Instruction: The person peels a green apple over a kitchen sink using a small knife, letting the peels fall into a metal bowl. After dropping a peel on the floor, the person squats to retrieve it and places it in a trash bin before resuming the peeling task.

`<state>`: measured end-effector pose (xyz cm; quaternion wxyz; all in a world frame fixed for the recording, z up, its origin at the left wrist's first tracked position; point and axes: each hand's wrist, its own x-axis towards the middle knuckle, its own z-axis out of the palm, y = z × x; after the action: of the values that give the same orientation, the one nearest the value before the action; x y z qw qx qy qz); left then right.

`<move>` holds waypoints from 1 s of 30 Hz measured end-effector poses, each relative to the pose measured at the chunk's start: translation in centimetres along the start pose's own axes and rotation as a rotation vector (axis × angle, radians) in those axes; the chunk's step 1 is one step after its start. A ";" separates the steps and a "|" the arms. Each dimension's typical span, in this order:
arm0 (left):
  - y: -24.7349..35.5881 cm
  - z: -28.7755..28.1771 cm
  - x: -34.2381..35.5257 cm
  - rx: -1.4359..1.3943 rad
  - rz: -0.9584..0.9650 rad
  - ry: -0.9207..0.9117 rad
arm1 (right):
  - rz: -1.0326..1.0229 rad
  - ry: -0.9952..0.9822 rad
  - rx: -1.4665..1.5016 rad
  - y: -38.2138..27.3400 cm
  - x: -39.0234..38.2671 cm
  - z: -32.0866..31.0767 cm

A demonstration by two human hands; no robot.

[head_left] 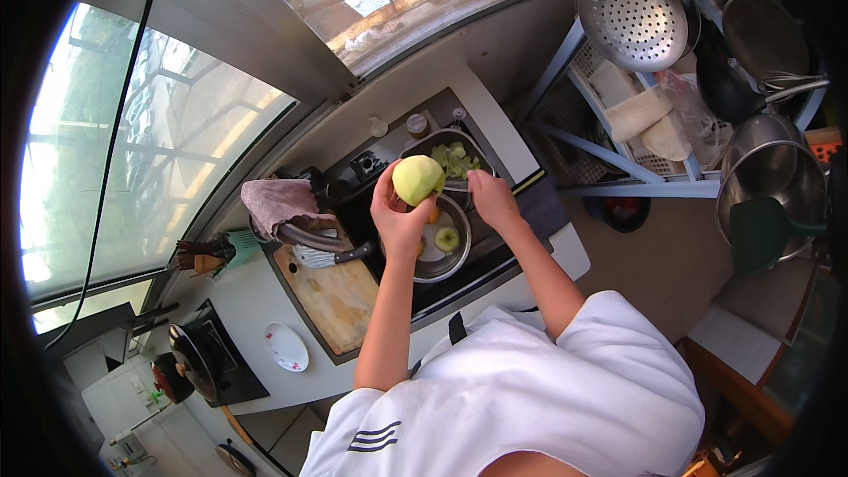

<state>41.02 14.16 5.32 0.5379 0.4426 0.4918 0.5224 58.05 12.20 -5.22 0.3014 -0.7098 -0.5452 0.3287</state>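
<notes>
A pale green apple [418, 180], at least partly peeled, is held up over the sink by my left hand [399, 221], the fingers closed round it. Just to its right, my right hand [493, 200] is closed at the near edge of a rectangular metal basin [486, 162]. Whatever sits in that fist is hidden. Green peelings [455, 159] lie in the basin. Below the raised apple stands a round steel bowl [431, 275], and inside it is a green apple [446, 239] along with some orange-yellow pieces partly covered by my left hand.
Left of the sink lies a wooden cutting board [331, 305], with a black-handled knife [344, 253] across its far end. A pink cloth [281, 203] hangs beside it. Farther left are a floral plate [287, 347] and a lidded pan [194, 362]. Pans and a colander [634, 16] crowd the right-hand rack.
</notes>
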 end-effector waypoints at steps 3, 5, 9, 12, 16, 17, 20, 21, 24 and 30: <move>0.0 0.2 0.9 0.081 -0.006 0.006 | 0.030 -0.116 -0.124 1.9 0.8 -0.4; -0.3 0.2 1.6 0.092 -0.084 0.031 | -0.033 -0.241 -0.279 3.7 1.0 -0.5; -2.8 -1.8 2.3 0.419 0.075 0.175 | -0.062 0.061 0.064 -4.6 -0.4 -3.7; -2.8 -1.8 2.2 0.552 0.137 0.201 | -0.276 0.047 0.072 -7.7 -2.1 -4.0; -1.7 -1.7 2.0 0.567 0.173 0.163 | -0.292 -0.054 -0.115 -9.4 -2.8 -3.7; -1.5 -1.7 1.9 0.571 0.181 0.152 | -0.276 -0.051 -0.091 -8.9 -2.6 -3.3; -1.1 -2.2 1.6 0.535 0.096 0.121 | -0.205 0.020 -0.019 -6.6 -1.6 -1.3; -0.9 -2.1 1.2 0.464 0.078 0.114 | -0.117 -0.074 -0.116 -5.3 -0.8 -1.3; -0.1 -1.3 1.2 0.222 -0.009 0.073 | 0.000 -0.080 -0.132 -1.4 1.1 -0.1; -2.5 -3.0 1.9 0.004 -0.172 0.149 | 0.101 -0.168 -0.360 -0.3 1.7 -0.8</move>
<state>38.30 15.75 2.36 0.5418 0.3599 0.5675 0.5049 58.86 13.91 -4.73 0.1065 -0.7488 -0.5820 0.2985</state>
